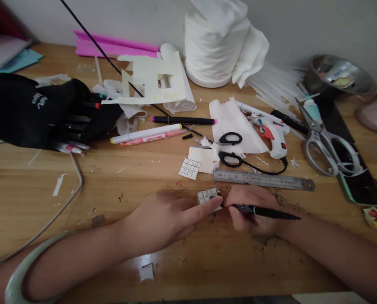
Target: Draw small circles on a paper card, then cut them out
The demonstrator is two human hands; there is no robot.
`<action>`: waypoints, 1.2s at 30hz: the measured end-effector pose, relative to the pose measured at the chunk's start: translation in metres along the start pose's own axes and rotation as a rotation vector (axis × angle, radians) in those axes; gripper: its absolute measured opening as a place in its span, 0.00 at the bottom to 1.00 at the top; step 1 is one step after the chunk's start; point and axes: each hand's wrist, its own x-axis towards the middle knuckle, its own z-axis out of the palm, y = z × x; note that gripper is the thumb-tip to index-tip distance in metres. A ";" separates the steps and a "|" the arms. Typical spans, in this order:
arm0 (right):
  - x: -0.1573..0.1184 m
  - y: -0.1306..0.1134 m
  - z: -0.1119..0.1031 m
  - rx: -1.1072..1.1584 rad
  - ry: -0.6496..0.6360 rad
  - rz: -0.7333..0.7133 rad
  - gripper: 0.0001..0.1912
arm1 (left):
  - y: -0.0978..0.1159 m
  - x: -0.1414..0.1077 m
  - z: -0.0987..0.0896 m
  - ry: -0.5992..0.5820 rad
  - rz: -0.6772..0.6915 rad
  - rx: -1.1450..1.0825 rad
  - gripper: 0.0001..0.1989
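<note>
My left hand [166,215] reaches in from the left, its index finger stretched out and pressing on a small white card with drawn circles [205,196]. Its other fingers are curled, and nothing shows in them. My right hand [250,207] is closed on a black marker [271,212], whose tip end is at the card's right edge beside my left fingertip. Just above lies a second card with circles [190,168], partly over a blank cream card [203,159]. A metal ruler [264,179] and black-handled scissors [230,159] lie above my right hand.
A black pouch of markers [49,112] is at the left. Behind are cut cream paper [150,80] and a white tissue roll [215,46]. At the right are a glue gun [277,139], large scissors [321,150], a phone [362,185] and a metal bowl [337,78].
</note>
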 end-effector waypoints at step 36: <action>-0.003 -0.003 -0.001 -0.412 -0.103 -0.393 0.06 | 0.001 0.001 -0.001 -0.003 -0.040 0.008 0.25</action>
